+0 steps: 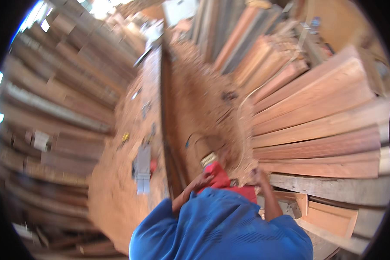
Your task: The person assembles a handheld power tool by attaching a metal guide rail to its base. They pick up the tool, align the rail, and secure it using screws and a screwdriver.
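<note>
My left hand (202, 180) is low in front of me, against the red cloth (219, 175) of my clothing. My right hand (258, 177) is held out to the right, near the ends of the stacked boards. Both hands are smeared by motion, so I cannot make out their fingers or anything in them. Left of my left hand runs a long, dusty wooden bench (158, 86) with a dark side. On it lies a grey, stepped object (143, 169) with something red beside it.
Reddish boards (316, 112) are stacked at the right, and more timber (65, 99) fills the left. A pale cable (264, 82) crosses the sawdust-covered floor (195, 86). Several small tools and a small yellow item (125, 137) lie left along the bench.
</note>
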A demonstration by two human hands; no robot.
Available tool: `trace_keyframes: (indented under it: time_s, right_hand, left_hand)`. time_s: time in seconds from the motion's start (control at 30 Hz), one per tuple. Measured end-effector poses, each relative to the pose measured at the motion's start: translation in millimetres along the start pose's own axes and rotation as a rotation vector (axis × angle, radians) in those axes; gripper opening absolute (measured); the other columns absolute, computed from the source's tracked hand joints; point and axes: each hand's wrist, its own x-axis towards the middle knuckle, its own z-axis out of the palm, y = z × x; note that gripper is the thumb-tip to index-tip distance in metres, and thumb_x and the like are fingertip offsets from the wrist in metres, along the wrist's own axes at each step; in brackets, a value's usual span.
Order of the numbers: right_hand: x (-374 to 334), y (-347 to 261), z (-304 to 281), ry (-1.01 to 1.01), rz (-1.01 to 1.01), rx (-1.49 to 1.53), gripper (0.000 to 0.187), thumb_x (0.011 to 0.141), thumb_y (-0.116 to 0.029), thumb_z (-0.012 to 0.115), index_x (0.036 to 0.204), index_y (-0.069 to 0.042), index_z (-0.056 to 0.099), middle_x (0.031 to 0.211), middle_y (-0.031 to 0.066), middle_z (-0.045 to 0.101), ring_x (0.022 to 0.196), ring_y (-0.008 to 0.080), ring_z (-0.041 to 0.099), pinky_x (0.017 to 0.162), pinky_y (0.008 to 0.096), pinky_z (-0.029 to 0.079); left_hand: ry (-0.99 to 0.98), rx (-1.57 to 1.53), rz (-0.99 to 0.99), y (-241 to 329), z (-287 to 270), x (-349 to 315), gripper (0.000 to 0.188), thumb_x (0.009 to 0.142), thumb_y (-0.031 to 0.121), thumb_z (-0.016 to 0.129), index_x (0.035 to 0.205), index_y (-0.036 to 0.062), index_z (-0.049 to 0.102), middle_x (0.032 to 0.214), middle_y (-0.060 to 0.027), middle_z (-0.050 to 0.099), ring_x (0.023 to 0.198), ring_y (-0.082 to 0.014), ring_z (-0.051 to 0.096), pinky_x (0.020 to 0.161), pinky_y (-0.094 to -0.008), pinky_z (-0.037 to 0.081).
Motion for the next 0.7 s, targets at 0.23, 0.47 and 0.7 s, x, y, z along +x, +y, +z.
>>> trace_keyframes:
  time_s: [0.23,0.47,0.7]
  right_hand:
    - [-16.6,-83.8,-14.3,-0.045,0.085,-0.047,0.02,0.086,-0.016,0.061,0.096,0.001,0.066,0.08,0.016,0.069,0.077,0.0272,0.067,0.07,0.0386,0.051]
    - [-21.4,-11.4,31.8,-0.346,0.003,-0.427,0.035,0.079,-0.031,0.069,0.091,0.002,0.071,0.092,0.0241,0.071,0.085,0.0392,0.07,0.074,0.0469,0.053]
    - [-76.1,-57.8,68.9,-0.751,0.365,-0.497,0.041,0.088,-0.039,0.067,0.098,0.0,0.074,0.097,0.0195,0.073,0.084,0.0295,0.073,0.073,0.0426,0.057]
  left_hand:
    - [0.016,-0.173,-0.215,-55.2,37.9,-39.3,0.076,0.093,0.04,0.066,0.146,-0.0065,0.037,0.144,-0.0222,0.049,0.133,-0.0264,0.048,0.109,-0.0356,0.041]
    - [0.835,-0.057,0.115,-3.1,-19.4,-69.4,0.05,0.082,0.024,0.077,0.125,0.0034,0.062,0.117,-0.019,0.065,0.109,-0.0298,0.062,0.095,-0.0399,0.05]
    - [1.426,0.37,-0.146,-43.7,-178.9,-179.9,0.055,0.086,0.034,0.071,0.129,0.0024,0.057,0.124,-0.022,0.062,0.112,-0.0429,0.059,0.096,-0.0494,0.047]
